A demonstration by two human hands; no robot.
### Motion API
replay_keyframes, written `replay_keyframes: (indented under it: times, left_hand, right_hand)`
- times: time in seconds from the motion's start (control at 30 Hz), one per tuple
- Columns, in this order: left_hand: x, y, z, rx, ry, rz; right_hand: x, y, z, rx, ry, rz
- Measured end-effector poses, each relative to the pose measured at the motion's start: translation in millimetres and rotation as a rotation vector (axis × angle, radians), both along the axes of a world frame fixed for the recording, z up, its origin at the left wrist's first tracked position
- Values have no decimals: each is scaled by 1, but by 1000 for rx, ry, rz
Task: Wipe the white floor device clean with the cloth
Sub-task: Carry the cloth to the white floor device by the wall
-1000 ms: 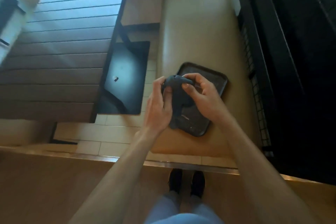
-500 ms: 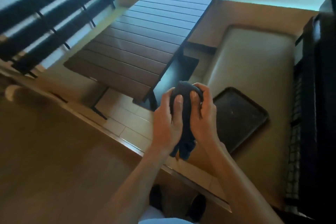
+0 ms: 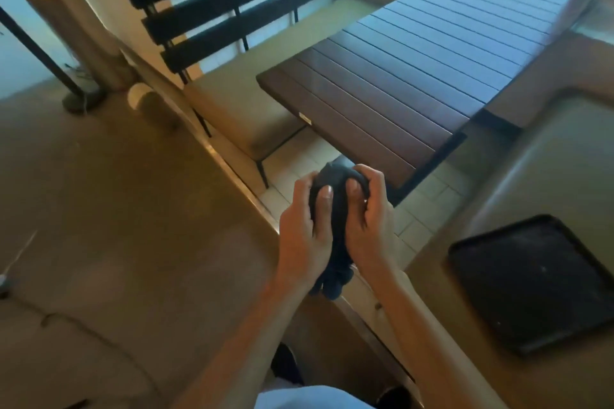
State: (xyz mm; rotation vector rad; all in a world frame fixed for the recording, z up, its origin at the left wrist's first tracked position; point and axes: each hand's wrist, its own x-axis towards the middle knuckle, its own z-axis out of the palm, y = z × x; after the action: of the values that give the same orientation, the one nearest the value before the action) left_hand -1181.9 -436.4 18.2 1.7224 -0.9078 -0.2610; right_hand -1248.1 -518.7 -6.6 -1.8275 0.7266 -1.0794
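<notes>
A dark bunched cloth (image 3: pixel 335 188) is held in front of me, over the raised edge of the seating platform. My left hand (image 3: pixel 304 236) grips its left side with the thumb pressed on the front. My right hand (image 3: pixel 370 221) grips the right side, fingers curled over the top. The cloth's loose end hangs below both palms. A small white-topped cylinder (image 3: pixel 141 97) stands on the brown floor at upper left, far from both hands. A small pale object with a cable (image 3: pixel 4 280) lies on the floor at the left edge; it is mostly cut off.
A slatted wooden table (image 3: pixel 415 76) stands ahead between two beige cushioned benches. A black tray (image 3: pixel 531 282) lies on the right bench (image 3: pixel 548 176). A dark slatted backrest (image 3: pixel 232 0) and a planter (image 3: pixel 76 36) stand at upper left. Brown floor (image 3: pixel 116 226) spreads left.
My view has swung left, so the tray has slid to the right and the floor with the white cylinder has come into sight. Both hands still hold the cloth, bunched tighter.
</notes>
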Motion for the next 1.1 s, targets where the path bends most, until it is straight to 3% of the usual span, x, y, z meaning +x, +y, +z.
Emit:
replay_keyframes:
  times: [0.6,1.1]
  left_hand:
    - [262,104,-25,-15,9,396]
    - [512,91,-21,16,21,691]
  right_hand:
    - [298,86,-23,53,42,400]
    - [574,68,-13,131,25,752]
